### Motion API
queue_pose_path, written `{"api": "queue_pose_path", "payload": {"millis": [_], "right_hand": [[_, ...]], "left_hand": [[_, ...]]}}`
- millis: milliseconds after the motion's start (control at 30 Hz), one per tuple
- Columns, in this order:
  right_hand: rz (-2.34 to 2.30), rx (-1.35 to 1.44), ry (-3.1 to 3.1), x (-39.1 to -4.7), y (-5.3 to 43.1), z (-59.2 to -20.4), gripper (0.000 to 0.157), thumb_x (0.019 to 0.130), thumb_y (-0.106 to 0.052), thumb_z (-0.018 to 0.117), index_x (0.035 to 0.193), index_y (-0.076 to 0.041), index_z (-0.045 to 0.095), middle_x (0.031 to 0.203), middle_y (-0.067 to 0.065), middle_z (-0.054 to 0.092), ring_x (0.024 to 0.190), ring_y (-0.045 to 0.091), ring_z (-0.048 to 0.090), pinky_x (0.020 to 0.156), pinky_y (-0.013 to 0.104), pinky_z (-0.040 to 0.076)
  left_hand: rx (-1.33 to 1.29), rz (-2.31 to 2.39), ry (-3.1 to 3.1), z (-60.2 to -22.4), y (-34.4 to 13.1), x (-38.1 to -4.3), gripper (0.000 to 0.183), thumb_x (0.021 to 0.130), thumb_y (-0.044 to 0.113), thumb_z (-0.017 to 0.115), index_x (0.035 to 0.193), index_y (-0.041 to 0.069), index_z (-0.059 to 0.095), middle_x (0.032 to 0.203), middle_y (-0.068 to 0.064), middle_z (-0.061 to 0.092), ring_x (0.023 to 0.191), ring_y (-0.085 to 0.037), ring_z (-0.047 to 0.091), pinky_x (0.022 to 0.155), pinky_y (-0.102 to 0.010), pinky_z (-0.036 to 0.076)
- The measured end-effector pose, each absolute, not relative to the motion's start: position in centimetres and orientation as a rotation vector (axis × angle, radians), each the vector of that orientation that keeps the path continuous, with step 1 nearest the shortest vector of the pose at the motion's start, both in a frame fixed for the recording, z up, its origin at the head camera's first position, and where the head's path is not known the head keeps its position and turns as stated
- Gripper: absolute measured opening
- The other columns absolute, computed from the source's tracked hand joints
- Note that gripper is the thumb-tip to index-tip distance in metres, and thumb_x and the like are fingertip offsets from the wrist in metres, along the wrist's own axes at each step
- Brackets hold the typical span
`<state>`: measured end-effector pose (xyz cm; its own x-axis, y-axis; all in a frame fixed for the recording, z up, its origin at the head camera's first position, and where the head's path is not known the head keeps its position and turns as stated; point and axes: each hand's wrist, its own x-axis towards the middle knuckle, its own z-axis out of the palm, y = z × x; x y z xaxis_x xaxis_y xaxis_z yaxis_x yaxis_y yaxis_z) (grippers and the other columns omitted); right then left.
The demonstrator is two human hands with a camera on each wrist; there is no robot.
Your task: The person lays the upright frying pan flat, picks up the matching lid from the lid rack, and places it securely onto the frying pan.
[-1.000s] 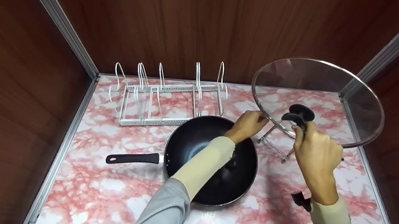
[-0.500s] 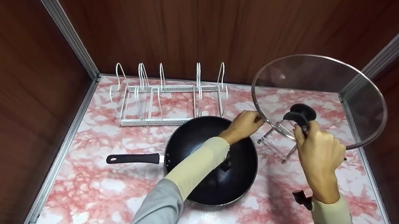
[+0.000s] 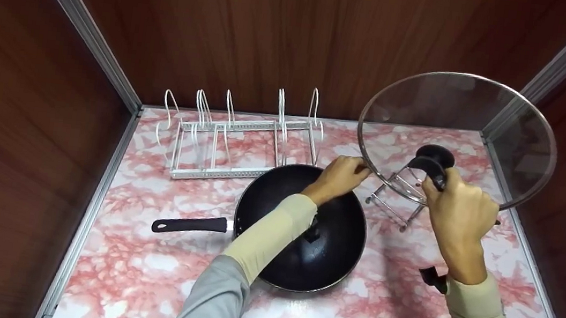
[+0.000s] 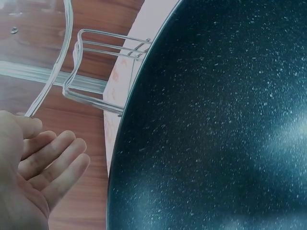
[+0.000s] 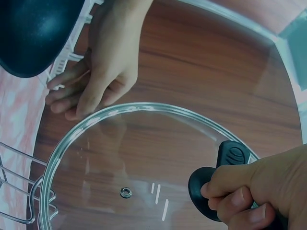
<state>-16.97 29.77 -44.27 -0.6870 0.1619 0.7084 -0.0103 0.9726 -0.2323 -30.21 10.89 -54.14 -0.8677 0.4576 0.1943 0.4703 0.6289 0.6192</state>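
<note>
My right hand point(image 3: 462, 213) grips the black knob point(image 3: 435, 155) of a large clear glass lid point(image 3: 461, 111) with a metal rim. The lid is held tilted up in the air, over a small wire stand point(image 3: 389, 211) at the right. Thumb and forefinger of my left hand point(image 3: 340, 175) pinch the lid's near left rim point(image 4: 61, 52), its other fingers spread loosely in the left wrist view. Below my left forearm sits a black wok point(image 3: 311, 262), partly covered by that arm, its handle point(image 3: 188, 224) pointing left.
A white wire rack point(image 3: 221, 174) with upright loops stands behind the wok at the back left. Brown wood-look panels point(image 3: 276, 34) with metal edge strips enclose the red-and-white marbled tabletop point(image 3: 155, 278) at the back and sides.
The lid has risen a little and shifted right, tilting more upright, with my right hand moving along. My left hand has slid slightly left. Wok, rack and stand have stayed put.
</note>
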Motion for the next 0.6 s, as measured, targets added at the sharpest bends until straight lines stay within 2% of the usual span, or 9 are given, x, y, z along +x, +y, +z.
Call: {"api": "queue_pose_path", "payload": {"millis": [333,600], "right_hand": [[0.271,-0.104,-2.289,-17.1,30.3,-44.3,0.025,0.081,-0.021,0.077,0.077,-0.004,0.059,0.053,0.031,0.055,0.048,0.060,0.054,0.041,0.064,0.035],[0.275,-0.108,-2.319,-17.0,30.7,-44.3,0.026,0.080,-0.021,0.080,0.078,-0.004,0.061,0.055,0.031,0.057,0.049,0.059,0.055,0.042,0.063,0.035]], "left_hand": [[-0.824,-1.099,-2.810,-53.3,8.1,-30.2,0.018,0.103,0.017,0.065,0.110,0.011,0.080,0.105,-0.002,0.081,0.098,-0.015,0.075,0.091,-0.029,0.058],[-0.771,-1.121,-2.787,-52.6,6.4,-29.9,0.019,0.102,0.020,0.065,0.112,0.012,0.080,0.104,-0.001,0.081,0.096,-0.014,0.074,0.090,-0.030,0.058]]}}
